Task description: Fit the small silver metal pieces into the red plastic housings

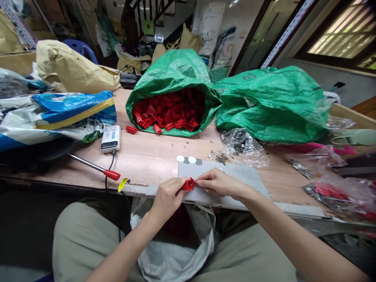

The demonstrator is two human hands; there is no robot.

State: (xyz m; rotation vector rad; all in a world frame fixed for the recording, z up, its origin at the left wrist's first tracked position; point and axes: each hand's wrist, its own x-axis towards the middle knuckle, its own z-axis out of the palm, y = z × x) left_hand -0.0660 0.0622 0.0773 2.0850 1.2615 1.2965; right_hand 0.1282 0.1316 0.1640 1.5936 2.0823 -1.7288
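My left hand [170,194] grips a small red plastic part [188,184] over the front of a grey mat [194,170]. Thumb and index finger of my right hand [216,183] are pinched together at the part's right side. Whatever tiny piece sits between those fingertips is too small to make out. Beyond the hands, small metal pieces [217,156] lie scattered by a clear plastic bag [242,143] of dark metal bits. A green sack [176,70] lies on its side, its mouth full of similar red parts [167,109].
An open pale sack [173,260] hangs below the table edge between my knees. A white power bank [111,138] with a cable and a red-handled tool [111,174] are at left. Another green sack [273,103] and plastic bags [337,192] stand at right.
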